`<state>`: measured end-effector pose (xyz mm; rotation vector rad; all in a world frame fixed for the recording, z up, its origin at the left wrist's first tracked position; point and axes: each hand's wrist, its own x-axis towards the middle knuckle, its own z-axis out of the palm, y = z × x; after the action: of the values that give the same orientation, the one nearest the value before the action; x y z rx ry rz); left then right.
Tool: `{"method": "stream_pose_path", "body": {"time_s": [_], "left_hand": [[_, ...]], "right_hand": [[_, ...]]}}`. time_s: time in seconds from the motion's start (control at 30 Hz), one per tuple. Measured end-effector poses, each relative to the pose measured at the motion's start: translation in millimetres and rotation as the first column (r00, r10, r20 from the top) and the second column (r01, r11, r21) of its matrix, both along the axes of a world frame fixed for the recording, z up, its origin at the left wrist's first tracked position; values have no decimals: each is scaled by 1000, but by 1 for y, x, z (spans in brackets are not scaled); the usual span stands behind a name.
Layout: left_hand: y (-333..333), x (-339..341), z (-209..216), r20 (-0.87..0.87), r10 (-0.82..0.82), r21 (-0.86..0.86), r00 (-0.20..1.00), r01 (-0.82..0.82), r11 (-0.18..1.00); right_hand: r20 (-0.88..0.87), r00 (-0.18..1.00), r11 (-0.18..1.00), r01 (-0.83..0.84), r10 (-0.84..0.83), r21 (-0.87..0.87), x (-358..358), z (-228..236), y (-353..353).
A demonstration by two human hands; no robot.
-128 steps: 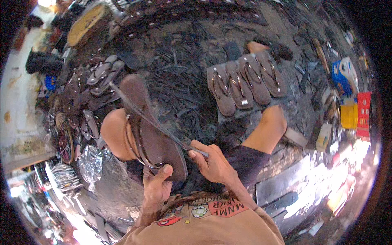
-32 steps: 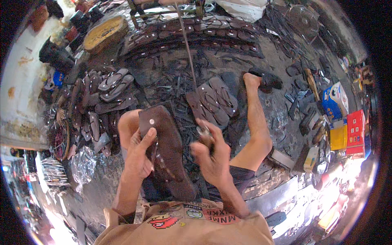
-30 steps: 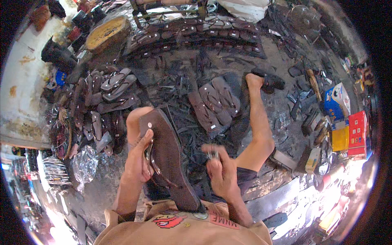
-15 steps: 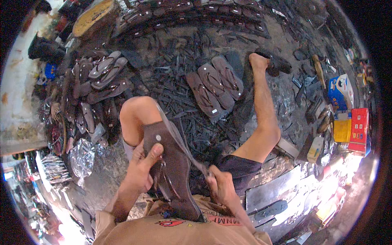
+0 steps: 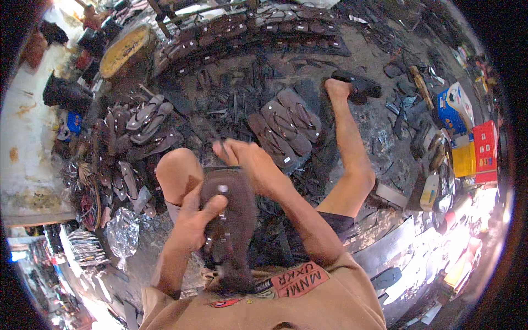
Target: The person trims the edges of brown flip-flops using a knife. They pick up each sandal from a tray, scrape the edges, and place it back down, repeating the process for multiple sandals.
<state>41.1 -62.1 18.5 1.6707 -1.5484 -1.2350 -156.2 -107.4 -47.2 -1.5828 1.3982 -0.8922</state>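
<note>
A dark brown flip-flop [image 5: 237, 212] stands lengthwise over my lap, its toe end away from me and its heel against my shirt. My left hand [image 5: 192, 223] grips its left edge, the thumb pressed on the sole below a pale dot. The strap side is blurred. My right hand [image 5: 250, 165] is curled closed just beyond the toe end. Whatever it holds is hidden behind the fingers. Past my knees, a group of matching flip-flops [image 5: 285, 124] lies side by side on the ground.
Dark offcuts [image 5: 212, 121] litter the ground. A heap of flip-flops [image 5: 146, 124] lies left, near a clear plastic bag [image 5: 122, 234]. Rows of flip-flops [image 5: 297, 27] line the far side. Blue-white [image 5: 455, 107] and red [image 5: 485, 151] boxes stand right.
My right hand has swung from the flip-flop's right side, near the heel, up and across to its toe end. The long thin strip beside the right edge no longer shows. The flip-flop has turned more upright.
</note>
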Motion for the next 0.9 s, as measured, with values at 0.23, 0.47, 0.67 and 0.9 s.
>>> {"method": "stream_pose_path", "body": {"time_s": [0.23,0.47,0.67,0.9], "left_hand": [[9,23,103,-85,-535,28,840,539,842],[69,25,80,-143,-410,471,901,426,773],[70,35,62,-48,-519,502,853,470,726],[32,6,52,-327,-714,626,619,708,327]], "right_hand": [[204,956,974,223,-212,-35,-58,25,103],[210,975,988,-100,73,120,-71,9,301],[134,983,957,-159,129,244,-81,15,300],[228,920,877,-378,319,297,-35,8,179]]}}
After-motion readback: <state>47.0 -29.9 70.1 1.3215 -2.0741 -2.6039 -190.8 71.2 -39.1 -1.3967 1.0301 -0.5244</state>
